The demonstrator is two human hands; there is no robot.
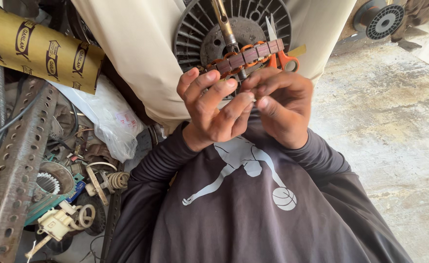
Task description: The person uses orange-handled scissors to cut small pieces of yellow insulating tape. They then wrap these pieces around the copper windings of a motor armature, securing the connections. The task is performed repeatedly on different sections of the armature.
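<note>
The big black spool (pixel 202 36) lies behind the work, with orange scissors (pixel 283 59) on it. In front of it, held near the chest, sits the stator (pixel 247 56) with its copper coils and shaft (pixel 224 24). The left hand (pixel 213 109) curls under it, fingers closed on its lower edge. The right hand (pixel 282 107) pinches something fine at the same edge; what, I cannot tell. This looks like coil winding or wire tidying in progress; the next move likely needs a steady hold and a gentle pull.
</note>
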